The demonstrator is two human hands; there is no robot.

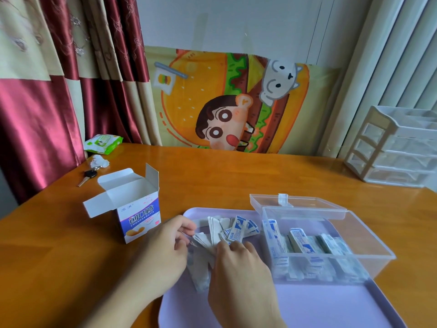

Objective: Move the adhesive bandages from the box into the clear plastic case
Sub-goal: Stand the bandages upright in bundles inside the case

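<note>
The bandage box point(132, 209) stands open on the wooden table, left of the lilac tray point(319, 304). A loose fan of wrapped bandages point(233, 228) lies on the tray's left part. My left hand point(165, 247) and my right hand point(238, 263) both pinch this pile from either side, fingers curled over the strips. The clear plastic case point(369, 233) sits open on the tray to the right, its lid point(295, 202) folded back. Several bandages stand in rows inside it.
A key point(87, 177), a crumpled tissue point(99, 160) and a green wipes pack point(104, 143) lie at the table's far left. A white drawer unit point(397, 147) stands at the far right. A cartoon cloth point(236, 100) and curtains hang behind.
</note>
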